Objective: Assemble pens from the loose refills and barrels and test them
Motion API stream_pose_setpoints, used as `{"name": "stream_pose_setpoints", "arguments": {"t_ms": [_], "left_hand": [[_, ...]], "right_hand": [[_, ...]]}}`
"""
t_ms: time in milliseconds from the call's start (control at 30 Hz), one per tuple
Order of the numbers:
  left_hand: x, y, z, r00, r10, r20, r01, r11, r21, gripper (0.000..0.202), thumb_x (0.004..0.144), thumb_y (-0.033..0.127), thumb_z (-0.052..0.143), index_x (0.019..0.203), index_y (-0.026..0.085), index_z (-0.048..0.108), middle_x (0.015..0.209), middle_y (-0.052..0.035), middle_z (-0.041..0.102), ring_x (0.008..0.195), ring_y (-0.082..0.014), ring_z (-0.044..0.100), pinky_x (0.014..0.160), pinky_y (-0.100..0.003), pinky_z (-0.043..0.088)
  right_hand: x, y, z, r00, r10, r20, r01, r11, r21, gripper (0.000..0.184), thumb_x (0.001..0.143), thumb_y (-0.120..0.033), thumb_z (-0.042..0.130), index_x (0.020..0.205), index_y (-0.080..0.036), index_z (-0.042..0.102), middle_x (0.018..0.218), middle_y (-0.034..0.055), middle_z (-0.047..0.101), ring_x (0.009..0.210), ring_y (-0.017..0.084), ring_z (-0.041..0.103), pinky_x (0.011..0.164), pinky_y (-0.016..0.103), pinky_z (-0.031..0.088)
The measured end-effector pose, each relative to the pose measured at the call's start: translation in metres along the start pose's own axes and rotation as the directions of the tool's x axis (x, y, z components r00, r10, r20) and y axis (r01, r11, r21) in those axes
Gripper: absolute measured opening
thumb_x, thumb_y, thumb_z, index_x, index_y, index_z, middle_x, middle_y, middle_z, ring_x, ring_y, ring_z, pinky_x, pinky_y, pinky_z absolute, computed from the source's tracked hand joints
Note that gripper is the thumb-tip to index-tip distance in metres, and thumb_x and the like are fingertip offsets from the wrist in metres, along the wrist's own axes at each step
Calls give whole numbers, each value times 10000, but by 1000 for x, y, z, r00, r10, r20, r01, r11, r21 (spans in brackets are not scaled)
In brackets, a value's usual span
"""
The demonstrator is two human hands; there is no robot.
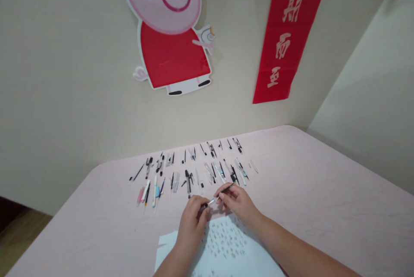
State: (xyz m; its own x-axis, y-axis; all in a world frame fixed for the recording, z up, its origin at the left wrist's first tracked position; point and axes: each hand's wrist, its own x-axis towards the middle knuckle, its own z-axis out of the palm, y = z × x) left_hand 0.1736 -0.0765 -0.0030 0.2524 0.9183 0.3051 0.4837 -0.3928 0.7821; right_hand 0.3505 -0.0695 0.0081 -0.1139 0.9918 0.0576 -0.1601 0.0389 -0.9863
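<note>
White paper (226, 253) with small dark writing lies closest, flat on the pink table (323, 199); both arms reach over it; the left hand (190, 222) is curled shut, its fingers pinching the lower end of a thin pen (216, 198); the right hand (239, 203) pinches the upper part of the same pen, fingers closed on it; the pen slants up to the right, just above the top edge of the paper; behind the hands, two rows of pens and pen parts (189, 169) lie side by side on the table; on the wall hang a pig sticker (173, 48) in a red dress and a red banner (289, 35) with pale signs.
</note>
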Motion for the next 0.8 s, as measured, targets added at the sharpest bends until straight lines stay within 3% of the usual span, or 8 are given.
{"name": "stream_pose_setpoints", "arguments": {"t_ms": [167,333,533,700,800], "left_hand": [[-1,-3,1,1000,-5,8,5,1000,-1,173,777,139,486,889,191,607,854,-60,603,807,-195,580,698,-314,469],[-2,-2,0,1000,-3,14,3,1000,-6,167,782,138,492,893,192,605,860,-59,605,816,-195,585,721,-318,473],[-2,-1,0,1000,14,12,-14,1000,-5,136,790,161,506,870,199,609,835,-51,608,790,-194,582,705,-313,472],[-3,-2,0,1000,11,14,-11,1000,-10,143,786,151,504,871,197,608,831,-49,605,784,-189,579,699,-306,472],[-3,-2,-1,1000,22,9,-22,1000,-12,146,784,153,503,875,196,610,829,-50,606,784,-191,579,699,-310,474]], "right_hand": [[0,4,0,999,29,21,-28,999,-21,336,733,-479,672,799,-152,637,641,18,614,516,97,534,474,211,437],[0,6,2,1000,-17,26,19,996,-84,259,750,-416,666,792,-161,647,628,4,588,531,100,529,466,205,431],[1,6,2,994,-106,39,112,977,-184,146,744,-308,666,772,-166,681,716,33,608,640,133,563,563,248,483],[2,12,1,993,-99,69,111,973,-203,110,734,-246,654,794,-165,698,765,39,614,634,130,562,553,254,481],[2,13,0,989,-121,81,136,965,-223,105,732,-208,643,803,-162,706,777,49,633,683,149,587,622,289,496]]}}
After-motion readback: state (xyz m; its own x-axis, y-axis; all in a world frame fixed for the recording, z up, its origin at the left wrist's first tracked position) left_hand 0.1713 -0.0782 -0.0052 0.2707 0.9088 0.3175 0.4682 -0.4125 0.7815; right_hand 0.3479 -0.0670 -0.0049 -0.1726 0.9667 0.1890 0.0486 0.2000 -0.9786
